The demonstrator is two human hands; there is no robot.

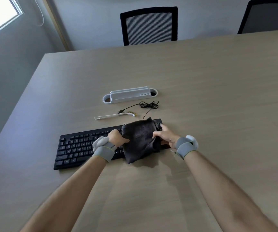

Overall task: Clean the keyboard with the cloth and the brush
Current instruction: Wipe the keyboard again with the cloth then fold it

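Beige tabletop (pixel 202 97), keyboard (pixel 77 148) at frame centre.
Left hand (pixel 118 137) and right hand (pixel 164 135) pinch opposite edges of dark cloth (pixel 140 141); likely soft, light, limp; best gripped at edges.

Both hands grip a dark cloth (pixel 140 141) over the right half of the black keyboard (pixel 77 148) on the surface (pixel 202 97): left hand (pixel 118 137) at its nine o'clock edge, right hand (pixel 165 136) at three o'clock. A white brush (pixel 114 116) lies at twelve o'clock beyond the keyboard, a white holder (pixel 129 95) farther still.
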